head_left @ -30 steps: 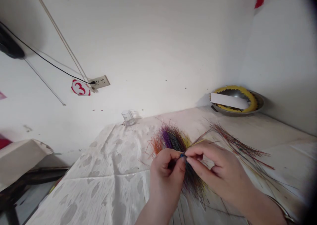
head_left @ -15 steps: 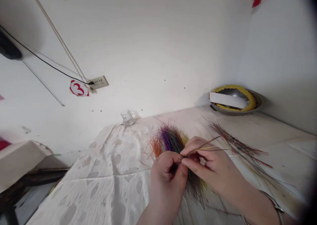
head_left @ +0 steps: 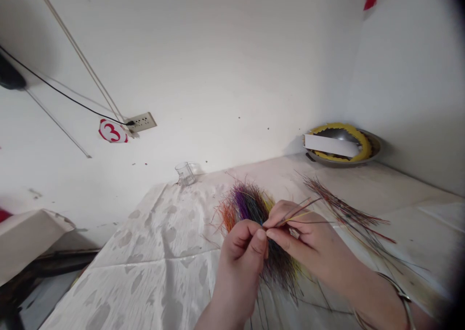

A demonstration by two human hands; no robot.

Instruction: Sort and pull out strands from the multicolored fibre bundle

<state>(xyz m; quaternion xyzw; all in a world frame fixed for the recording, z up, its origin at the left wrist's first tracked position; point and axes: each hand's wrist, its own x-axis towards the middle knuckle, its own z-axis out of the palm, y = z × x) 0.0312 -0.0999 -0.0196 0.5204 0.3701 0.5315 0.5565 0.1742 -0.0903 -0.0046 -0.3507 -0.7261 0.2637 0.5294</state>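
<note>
view: head-worn | faces: forward, down | range: close above left hand [head_left: 240, 267], right hand [head_left: 312, 245]

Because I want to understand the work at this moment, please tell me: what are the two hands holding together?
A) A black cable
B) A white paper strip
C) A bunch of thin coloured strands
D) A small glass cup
C. The fingertips of the left hand and right hand meet on the bunch of thin coloured strands, which fans out around them.
</note>
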